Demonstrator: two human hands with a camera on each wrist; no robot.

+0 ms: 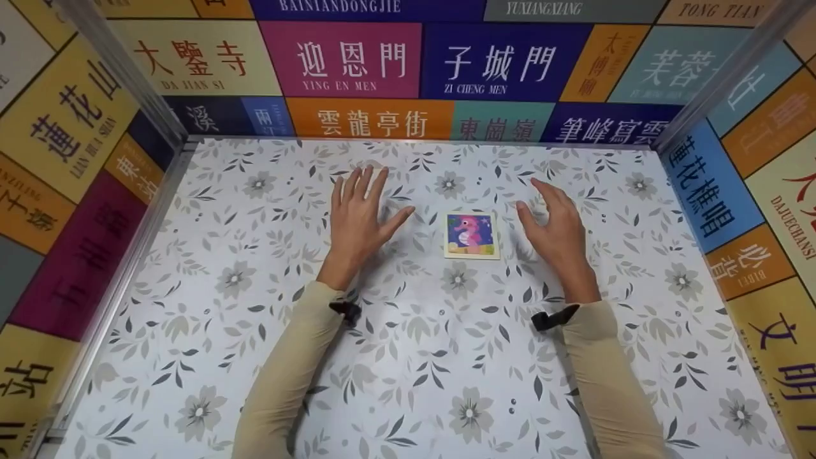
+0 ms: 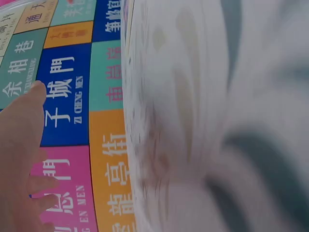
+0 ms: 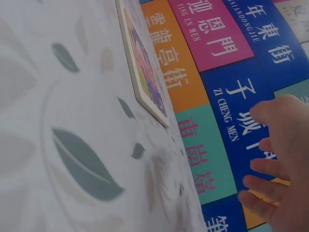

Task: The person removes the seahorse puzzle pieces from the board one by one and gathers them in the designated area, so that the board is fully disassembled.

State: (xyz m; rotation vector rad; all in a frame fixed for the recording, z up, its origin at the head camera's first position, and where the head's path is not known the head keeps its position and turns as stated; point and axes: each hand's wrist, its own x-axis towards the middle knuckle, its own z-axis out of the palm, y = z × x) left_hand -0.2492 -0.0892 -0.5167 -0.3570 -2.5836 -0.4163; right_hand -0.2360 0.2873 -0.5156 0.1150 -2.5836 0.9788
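Note:
A small square picture puzzle (image 1: 472, 235) with a pink seahorse on a blue ground and a pale frame lies flat on the table, between the two hands. To its left, the left hand (image 1: 360, 220) has its fingers spread and holds nothing. On the other side the right hand (image 1: 556, 226) is apart from the puzzle, fingers loosely bent and thumb toward it, with nothing held. The right wrist view shows the puzzle (image 3: 145, 67) edge-on beyond the right hand (image 3: 277, 159). Only part of the left hand (image 2: 21, 159) shows in the left wrist view.
A white cloth with grey flowers and leaves covers the table (image 1: 408, 376). Colourful panels with Chinese lettering (image 1: 350, 60) stand along the back and both sides. A black strap with a camera (image 1: 346, 311) sits on each wrist.

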